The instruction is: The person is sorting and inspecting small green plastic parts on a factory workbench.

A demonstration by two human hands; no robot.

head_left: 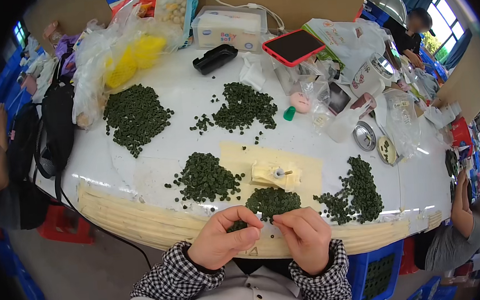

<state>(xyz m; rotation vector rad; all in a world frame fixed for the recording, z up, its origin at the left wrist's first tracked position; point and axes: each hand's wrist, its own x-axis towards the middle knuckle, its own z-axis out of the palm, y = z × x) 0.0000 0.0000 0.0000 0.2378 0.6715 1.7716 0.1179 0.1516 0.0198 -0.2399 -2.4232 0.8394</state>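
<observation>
Dark green pieces (275, 202), 5 piles on the white desk (181, 78); clock read from between the hands.

Risks, left to right. Left pile (136, 118), 10 to 11, far: loose rim, would probably spread if brushed. Middle-left pile (204, 178), also 10 to 11, nearer: strays could get knocked by a sleeve. Left hand (227, 238): fingers curled, thumb and index tips nearly meeting by a tiny pale glint; can't tell if anything's gripped. Back pile (242, 107), about 12, far: low risk. Near pile, 12, just beyond the fingertips: knuckles could scatter it; a slipped piece could vanish among lookalikes or drop off the close edge. Right hand (306, 238): thumb and index pinched, rest curled; contents hidden, can't tell. Right pile (364, 191), 2 to 3: straggly, a cuff could sweep it.

Materials, left to right: ribbed pale-yellow edge strip (143, 214), 9; checked cloth cuffs (168, 274), 8 and 4 to 5; boxy yellowish block (262, 175), 12, tape-like skin, metal-looking pin (280, 173) on it. Pieces: small, roundish, matte-looking.
</observation>
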